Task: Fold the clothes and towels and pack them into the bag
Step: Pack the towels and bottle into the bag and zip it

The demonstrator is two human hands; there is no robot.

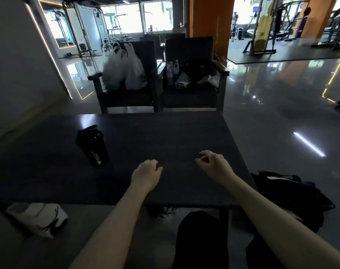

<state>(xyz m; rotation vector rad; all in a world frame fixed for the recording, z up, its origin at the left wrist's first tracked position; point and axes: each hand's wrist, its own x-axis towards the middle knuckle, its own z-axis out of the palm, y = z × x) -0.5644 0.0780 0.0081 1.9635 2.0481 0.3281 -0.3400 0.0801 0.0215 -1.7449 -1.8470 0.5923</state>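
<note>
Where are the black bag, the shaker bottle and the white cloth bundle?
black bag [297, 195]: head view, on its dark side panel.
shaker bottle [95, 147]: head view, mid-body, above the logo.
white cloth bundle [38, 218]: head view, centre of its top face.

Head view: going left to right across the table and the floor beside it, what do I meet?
white cloth bundle → black shaker bottle → left hand → right hand → black bag
</note>
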